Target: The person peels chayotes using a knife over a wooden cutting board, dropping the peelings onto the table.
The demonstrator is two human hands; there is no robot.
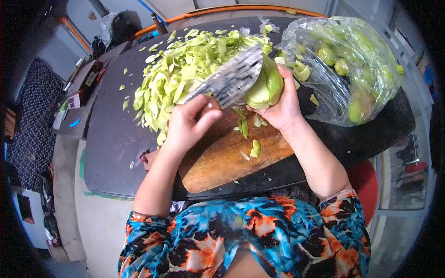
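My left hand (192,123) is closed around the handle end of a broad-bladed cleaver (236,76), whose blade is blurred by motion. The blade slants up to the right and reaches the side of a partly cut green fruit (271,85) that looks like an unripe mango. My right hand (286,104) grips this mango from the right, its cut pale face turned toward me. Below both hands lies a wooden cutting board (218,162) with a few scraps and a green piece (255,148) on it. Behind the cleaver spreads a large heap of pale green slices (185,69).
A clear plastic bag (320,90) with several green fruits stands at the right of the dark table (109,153). Loose slices lie around the heap. A red stool (364,185) is beside me at the right. Boxes (83,88) sit on a side surface at the left.
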